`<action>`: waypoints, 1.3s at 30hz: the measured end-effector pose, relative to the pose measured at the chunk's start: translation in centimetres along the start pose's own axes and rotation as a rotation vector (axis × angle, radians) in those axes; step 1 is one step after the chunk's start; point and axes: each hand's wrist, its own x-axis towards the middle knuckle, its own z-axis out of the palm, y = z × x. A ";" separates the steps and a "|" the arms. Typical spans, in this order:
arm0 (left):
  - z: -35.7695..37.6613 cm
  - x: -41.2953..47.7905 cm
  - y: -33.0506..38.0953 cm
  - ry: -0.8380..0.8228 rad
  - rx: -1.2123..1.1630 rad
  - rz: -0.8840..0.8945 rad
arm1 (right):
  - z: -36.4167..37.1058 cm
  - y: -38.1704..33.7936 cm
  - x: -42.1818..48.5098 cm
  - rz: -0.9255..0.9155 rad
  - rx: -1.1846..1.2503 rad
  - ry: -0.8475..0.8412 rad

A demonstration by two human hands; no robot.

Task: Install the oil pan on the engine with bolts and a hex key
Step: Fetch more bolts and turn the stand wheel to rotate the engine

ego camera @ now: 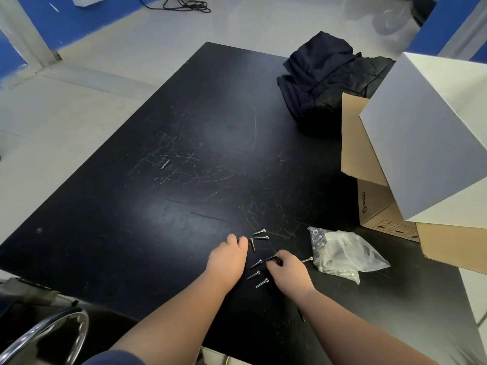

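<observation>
Several silver socket-head bolts (256, 263) lie scattered on the black table (184, 154) near its front edge. My right hand (287, 272) is closed on a small black hex key (272, 258), whose bent end sticks out to the left of my fingers. My left hand (228, 258) rests palm down on the table just left of the bolts, fingers curled, nothing visibly in it. One more bolt (307, 259) lies between my right hand and a clear plastic bag (340, 252). No oil pan or engine is in view.
The plastic bag holds more hardware. An open cardboard box (374, 180) with a white panel (421, 133) leaning on it stands at the right. Dark folded cloth (324, 75) lies at the far right of the table. A chrome chair rim (52, 333) is at lower left.
</observation>
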 end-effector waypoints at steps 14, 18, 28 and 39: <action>0.4 -0.9 -1.4 0.070 -0.018 0.123 | -0.1 0.0 1.2 -0.089 0.021 0.090; 0.6 -0.7 -1.6 0.094 -0.052 0.103 | -0.6 -0.4 2.7 -0.119 0.049 0.149; -2.0 -0.7 -2.5 0.061 -1.568 -0.514 | -2.5 -0.3 2.4 -0.041 0.218 0.211; -9.1 -8.8 -3.5 -0.517 -2.739 -0.024 | 0.2 -11.7 -4.6 -0.515 0.466 0.060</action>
